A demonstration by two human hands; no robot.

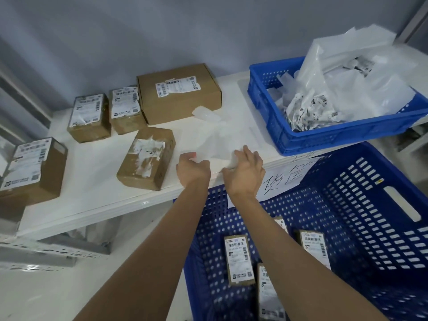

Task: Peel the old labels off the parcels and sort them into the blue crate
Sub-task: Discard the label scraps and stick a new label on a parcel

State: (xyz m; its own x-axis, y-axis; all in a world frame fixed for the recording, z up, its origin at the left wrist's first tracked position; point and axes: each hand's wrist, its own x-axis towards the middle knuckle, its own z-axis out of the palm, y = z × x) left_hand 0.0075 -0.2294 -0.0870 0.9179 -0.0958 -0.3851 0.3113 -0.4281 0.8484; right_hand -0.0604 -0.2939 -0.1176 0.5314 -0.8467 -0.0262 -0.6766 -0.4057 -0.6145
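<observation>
Brown parcel point(146, 158) with torn label: on white shelf point(92, 181), long axis running near-left to far-right. Left hand point(192, 169) and right hand point(246, 172): fingers curled, pinching a translucent sheet point(222, 144) beside it. Blue crate point(347, 228): below, holding labelled parcels.

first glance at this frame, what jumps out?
Two bare arms reach up the middle; the left hand and right hand handle a thin white sheet at the table's front edge. Below right gapes a big blue crate holding labelled parcels. Five brown boxes sit at left, the nearest box with its label mostly torn off.
</observation>
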